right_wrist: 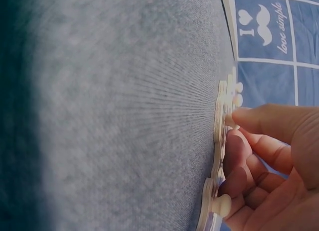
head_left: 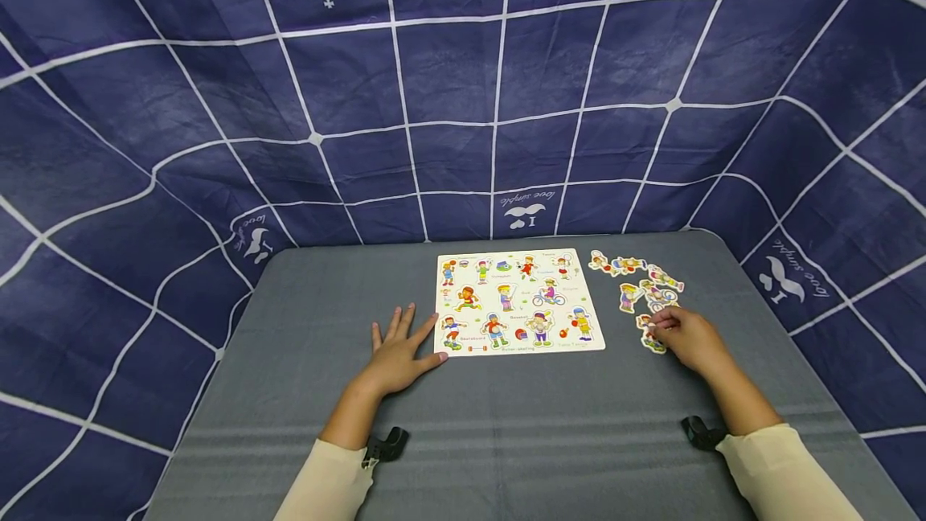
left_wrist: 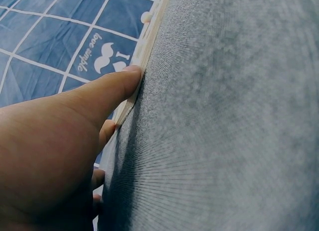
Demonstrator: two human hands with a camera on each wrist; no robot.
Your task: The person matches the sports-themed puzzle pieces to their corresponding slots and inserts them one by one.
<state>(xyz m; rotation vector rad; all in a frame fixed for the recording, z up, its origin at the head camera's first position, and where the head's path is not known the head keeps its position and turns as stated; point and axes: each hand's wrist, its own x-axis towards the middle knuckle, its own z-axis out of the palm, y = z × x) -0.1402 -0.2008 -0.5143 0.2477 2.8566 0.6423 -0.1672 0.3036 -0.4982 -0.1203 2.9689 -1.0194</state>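
A wooden puzzle board (head_left: pixel 515 350) printed with children playing sports lies flat on the grey table. At its lower left corner my left hand (head_left: pixel 396 354) has its fingers spread, thumb and forefinger touching the edge; the left wrist view shows the thumb (left_wrist: pixel 117 89) on the board's side. My right hand (head_left: pixel 690 338) is over the loose pieces to the right of the board. There its thumb and forefinger pinch the small wooden knob (right_wrist: pixel 230 120) of a puzzle piece (right_wrist: pixel 219 111), the other fingers curled below. The hand partly hides the pieces under it.
Several loose figure-shaped puzzle pieces (head_left: pixel 629 297) with knobs lie in a cluster, some overlapping, right of the board. A nearer piece's knob (right_wrist: pixel 222 205) stands by the curled fingers. Blue cloth (head_left: pixel 463 151) with white lines walls the table's back and sides.
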